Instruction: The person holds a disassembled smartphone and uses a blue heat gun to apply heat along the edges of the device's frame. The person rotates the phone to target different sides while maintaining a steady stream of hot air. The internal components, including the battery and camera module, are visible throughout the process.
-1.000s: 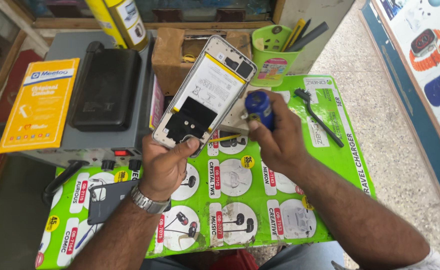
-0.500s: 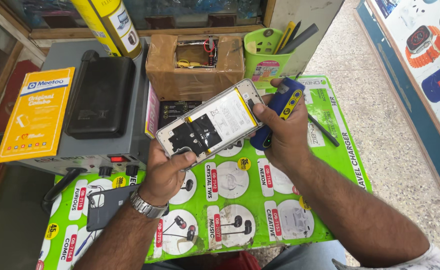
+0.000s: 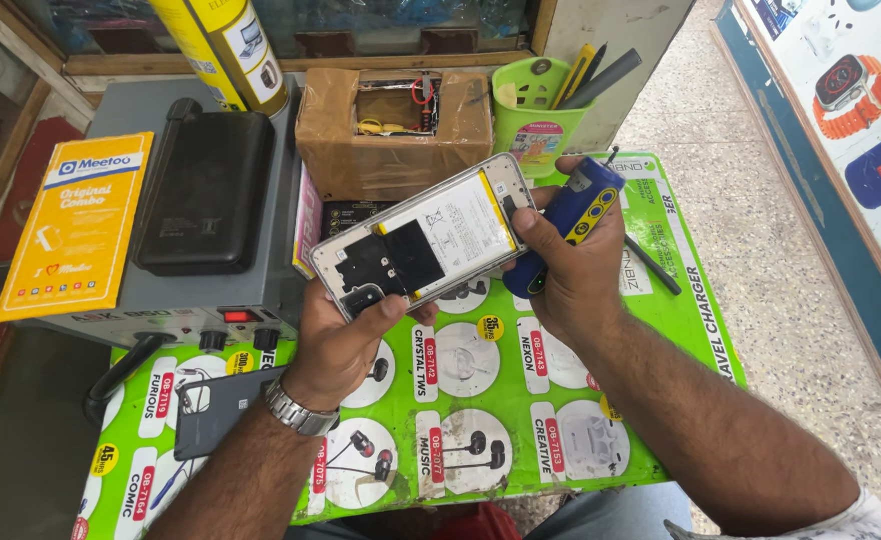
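Note:
My left hand [image 3: 345, 330] grips the lower end of an opened phone [image 3: 425, 240], its back off, showing a white battery and a black plate. The phone lies nearly level above the green mat [image 3: 520, 420]. My right hand [image 3: 560, 275] holds a blue and yellow electric screwdriver [image 3: 570, 220], and its thumb rests on the phone's right edge. The driver's thin tip points up and away from the phone.
A grey machine [image 3: 195, 290] with a black pad and an orange packet stands at the left. Behind are a taped cardboard box [image 3: 395, 130], a green tool cup [image 3: 535, 115] and a yellow spray can [image 3: 225, 50]. A dark phone back cover [image 3: 222, 410] and a black tool [image 3: 650, 265] lie on the mat.
The phone has tipped from nearly upright to almost level. My right hand moved the screwdriver right and turned it, and its thumb now touches the phone's edge.

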